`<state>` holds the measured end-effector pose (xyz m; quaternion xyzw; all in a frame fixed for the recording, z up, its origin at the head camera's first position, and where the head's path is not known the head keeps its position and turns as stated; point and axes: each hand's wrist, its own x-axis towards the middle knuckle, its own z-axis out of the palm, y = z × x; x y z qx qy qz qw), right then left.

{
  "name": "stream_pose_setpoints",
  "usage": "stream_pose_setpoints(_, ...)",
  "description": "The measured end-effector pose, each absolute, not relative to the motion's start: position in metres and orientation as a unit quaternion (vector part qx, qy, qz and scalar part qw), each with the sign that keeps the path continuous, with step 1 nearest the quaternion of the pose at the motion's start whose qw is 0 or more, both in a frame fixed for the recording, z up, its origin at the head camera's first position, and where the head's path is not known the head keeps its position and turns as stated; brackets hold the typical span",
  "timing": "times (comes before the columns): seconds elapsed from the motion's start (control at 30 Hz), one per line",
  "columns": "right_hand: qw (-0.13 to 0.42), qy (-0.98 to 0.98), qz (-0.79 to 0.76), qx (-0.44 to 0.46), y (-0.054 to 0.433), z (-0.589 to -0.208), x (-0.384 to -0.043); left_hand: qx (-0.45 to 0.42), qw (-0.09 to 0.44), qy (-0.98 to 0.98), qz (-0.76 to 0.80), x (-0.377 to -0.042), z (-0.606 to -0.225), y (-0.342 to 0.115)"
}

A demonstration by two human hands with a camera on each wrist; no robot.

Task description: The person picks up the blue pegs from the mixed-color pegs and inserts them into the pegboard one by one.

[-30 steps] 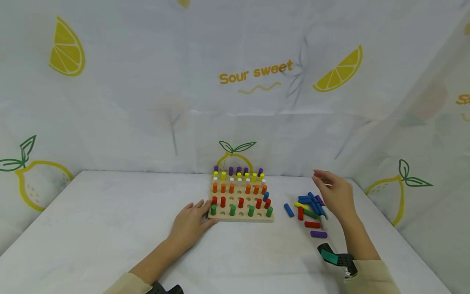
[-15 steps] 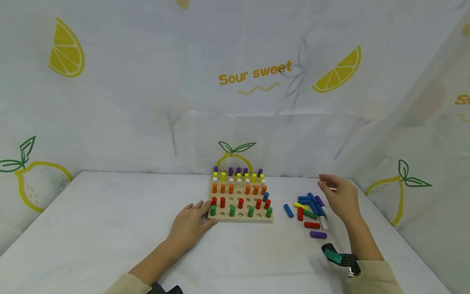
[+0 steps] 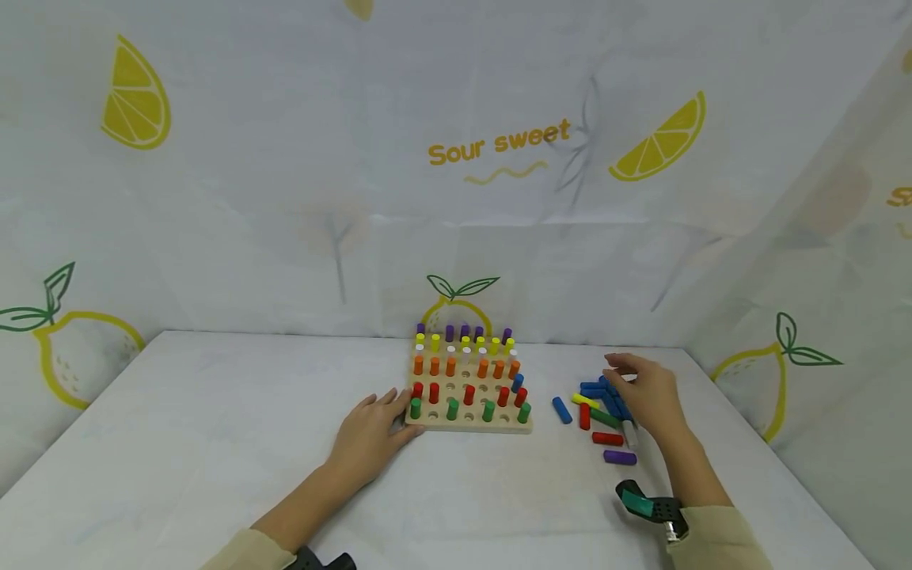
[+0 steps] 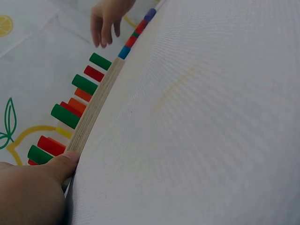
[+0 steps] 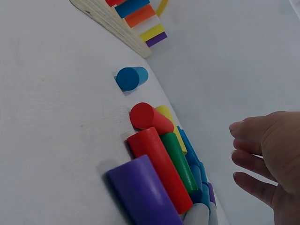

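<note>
A wooden pegboard [image 3: 492, 426] holds rows of coloured pegs in the head view. My left hand [image 3: 366, 439] rests against its near left corner, the thumb [image 4: 65, 164] on the front edge. A heap of loose pegs, including a green peg [image 3: 605, 417] and blue pegs, lies to the right of the board. Above the far side of this heap hovers my right hand [image 3: 650, 396], fingers loosely bent and no peg between them. The right wrist view shows that hand [image 5: 276, 154] apart from the pegs, thumb and fingers spaced.
A lone blue peg [image 3: 561, 410] lies between board and heap. Nearer me are a red peg [image 3: 607, 438] and a purple peg [image 3: 620, 457]. The white table [image 3: 249, 412] ends at a lemon-print cloth [image 3: 285, 261] hanging behind it.
My right hand first drew slightly right, then came down and left over the loose pegs, hiding some of them. The left hand has stayed at the board's corner.
</note>
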<state>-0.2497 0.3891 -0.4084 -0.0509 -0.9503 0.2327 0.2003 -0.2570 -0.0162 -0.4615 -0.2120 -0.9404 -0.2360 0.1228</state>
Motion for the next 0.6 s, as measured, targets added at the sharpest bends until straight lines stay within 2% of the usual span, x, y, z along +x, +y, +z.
stream_pose_setpoints(0.3,0.15,-0.964,0.218,-0.035,0.388,-0.417,-0.254,-0.208,0.119,-0.942,-0.236,-0.257,-0.461,-0.016)
stream_pose_setpoints(0.6,0.126,-0.968,0.214,-0.024,0.385,-0.422,-0.254,-0.208,0.112,-0.943,-0.235,-0.256,-0.46,-0.016)
